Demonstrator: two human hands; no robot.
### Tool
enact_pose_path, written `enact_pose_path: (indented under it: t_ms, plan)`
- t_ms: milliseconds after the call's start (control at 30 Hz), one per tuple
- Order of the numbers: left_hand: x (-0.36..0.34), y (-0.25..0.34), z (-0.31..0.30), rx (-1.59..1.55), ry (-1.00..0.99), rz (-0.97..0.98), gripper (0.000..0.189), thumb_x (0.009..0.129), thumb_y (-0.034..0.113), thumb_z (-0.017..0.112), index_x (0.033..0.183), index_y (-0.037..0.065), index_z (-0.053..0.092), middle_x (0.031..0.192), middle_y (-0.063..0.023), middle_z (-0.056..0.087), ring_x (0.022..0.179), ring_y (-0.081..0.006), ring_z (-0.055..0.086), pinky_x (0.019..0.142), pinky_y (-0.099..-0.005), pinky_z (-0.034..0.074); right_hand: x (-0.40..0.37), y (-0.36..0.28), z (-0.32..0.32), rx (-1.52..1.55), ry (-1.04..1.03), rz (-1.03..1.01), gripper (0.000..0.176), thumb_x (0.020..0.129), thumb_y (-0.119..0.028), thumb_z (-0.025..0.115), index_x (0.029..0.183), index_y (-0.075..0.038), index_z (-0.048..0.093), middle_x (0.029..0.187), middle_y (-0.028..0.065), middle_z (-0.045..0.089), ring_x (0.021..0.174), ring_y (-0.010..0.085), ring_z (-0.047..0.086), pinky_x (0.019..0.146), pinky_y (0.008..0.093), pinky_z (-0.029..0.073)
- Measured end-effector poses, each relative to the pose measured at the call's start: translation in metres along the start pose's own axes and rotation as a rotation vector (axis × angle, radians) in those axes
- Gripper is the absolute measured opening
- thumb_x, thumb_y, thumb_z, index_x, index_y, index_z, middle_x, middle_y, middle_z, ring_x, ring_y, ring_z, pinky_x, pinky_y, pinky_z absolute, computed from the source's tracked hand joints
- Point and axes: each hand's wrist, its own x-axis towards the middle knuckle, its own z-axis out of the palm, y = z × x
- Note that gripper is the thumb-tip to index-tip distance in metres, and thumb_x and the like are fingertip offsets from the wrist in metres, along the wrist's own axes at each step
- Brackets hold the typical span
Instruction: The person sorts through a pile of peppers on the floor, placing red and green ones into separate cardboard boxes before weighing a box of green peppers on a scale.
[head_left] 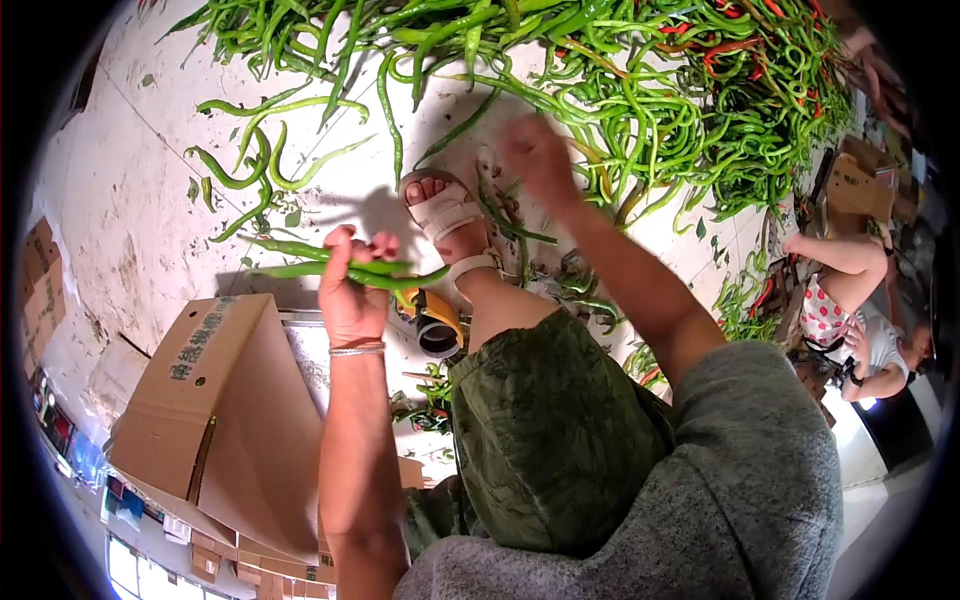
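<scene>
My left hand (350, 285) is closed around a few long green chili peppers (300, 260), which stick out on both sides of the fingers. It is above the floor, beside the open end of a cardboard box (245, 390). My right hand (538, 165) is smeared by motion, so its fingers and anything in them cannot be made out. It hovers by the near edge of a large pile of green chili peppers (640, 120), to the right of my sandalled foot (445, 215).
Loose chili peppers (265, 165) and leaf bits lie on the pale floor (120, 180). Red chilies (735, 47) are mixed into the pile. A yellow and black object (437, 330) is under my left wrist. Another person (850, 320) sits at the right, near a carton (858, 185).
</scene>
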Motion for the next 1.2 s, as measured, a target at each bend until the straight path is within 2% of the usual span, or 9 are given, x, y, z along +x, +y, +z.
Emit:
enact_pose_path:
  t_ms: [67,233,333,500,700,800,867,933,1200]
  plan:
    - [-0.008,0.014,0.000,0.002,-0.045,0.020,0.019,0.089,0.024,0.057,0.102,0.011,0.054,0.060,0.0010,0.052,0.077,-0.0173,0.059,0.093,-0.0453,0.042,0.019,0.042,-0.045,-0.585,0.335,-0.013,0.015,0.076,-0.017,0.064,0.087,-0.007,0.065,0.096,0.0111,0.056,0.087,0.0332,0.054,0.077,0.0392,0.045]
    - [-0.011,0.015,-0.008,-0.013,0.042,0.052,0.023,0.087,0.025,0.060,0.104,0.010,0.053,0.060,0.0004,0.051,0.069,-0.0170,0.058,0.083,-0.0396,0.047,0.040,0.090,-0.078,-1.154,-0.067,0.142,0.017,0.076,-0.024,0.065,0.091,-0.015,0.068,0.102,0.0094,0.054,0.095,0.0262,0.049,0.083,0.0386,0.038]
    - [-0.015,0.006,-0.008,-0.016,0.054,0.051,0.026,0.087,0.025,0.061,0.105,0.008,0.052,0.061,-0.0006,0.052,0.070,-0.0181,0.058,0.080,-0.0385,0.048,0.030,0.060,-0.070,-1.119,-0.122,0.140,0.016,0.078,-0.026,0.064,0.091,-0.018,0.068,0.104,0.0081,0.054,0.098,0.0243,0.047,0.085,0.0370,0.035]
    - [-0.022,-0.006,-0.006,0.015,0.041,-0.007,0.024,0.090,0.025,0.056,0.108,0.009,0.053,0.063,0.0002,0.052,0.069,-0.0177,0.056,0.081,-0.0393,0.046,0.015,0.043,-0.055,-0.901,0.134,-0.130,0.019,0.077,-0.028,0.066,0.084,-0.011,0.062,0.083,0.0067,0.059,0.087,0.0263,0.052,0.083,0.0388,0.035]
    - [-0.020,-0.006,0.000,0.058,0.019,-0.002,0.024,0.090,0.024,0.055,0.109,0.009,0.052,0.063,-0.0003,0.053,0.067,-0.0167,0.054,0.082,-0.0385,0.045,0.050,-0.012,-0.026,-0.523,-0.087,-0.182,0.023,0.075,-0.027,0.068,0.088,-0.010,0.060,0.089,0.0087,0.057,0.092,0.0290,0.051,0.078,0.0392,0.040]
    - [-0.019,-0.005,0.005,0.009,-0.007,0.003,0.025,0.090,0.024,0.055,0.110,0.009,0.051,0.065,-0.0012,0.053,0.068,-0.0171,0.054,0.082,-0.0380,0.044,0.052,0.093,0.012,-0.853,-0.091,-0.288,0.034,0.071,-0.030,0.070,0.096,-0.010,0.059,0.098,0.0094,0.053,0.099,0.0295,0.048,0.080,0.0393,0.040]
    - [-0.021,-0.003,0.008,0.048,0.027,0.004,0.026,0.090,0.023,0.056,0.111,0.008,0.051,0.065,-0.0012,0.053,0.068,-0.0189,0.054,0.082,-0.0382,0.045,0.056,0.068,0.002,-0.873,-0.227,-0.069,0.043,0.072,-0.027,0.065,0.111,-0.010,0.056,0.102,0.0100,0.051,0.100,0.0302,0.047,0.084,0.0387,0.040]
    - [-0.023,-0.002,0.004,0.022,-0.019,0.006,0.028,0.089,0.022,0.056,0.112,0.008,0.051,0.065,-0.0015,0.054,0.069,-0.0194,0.055,0.081,-0.0386,0.045,0.054,0.043,-0.011,-0.670,-0.303,-0.079,0.042,0.073,-0.020,0.062,0.113,-0.010,0.056,0.104,0.0097,0.053,0.100,0.0294,0.050,0.087,0.0382,0.041]
    - [-0.020,-0.003,-0.016,0.022,0.077,0.025,0.028,0.089,0.023,0.057,0.113,0.008,0.052,0.067,-0.0011,0.055,0.069,-0.0172,0.056,0.078,-0.0380,0.047,0.077,0.048,0.026,-0.655,-0.466,-0.651,0.031,0.068,-0.008,0.061,0.099,-0.007,0.059,0.101,0.0100,0.055,0.094,0.0316,0.055,0.080,0.0410,0.046]
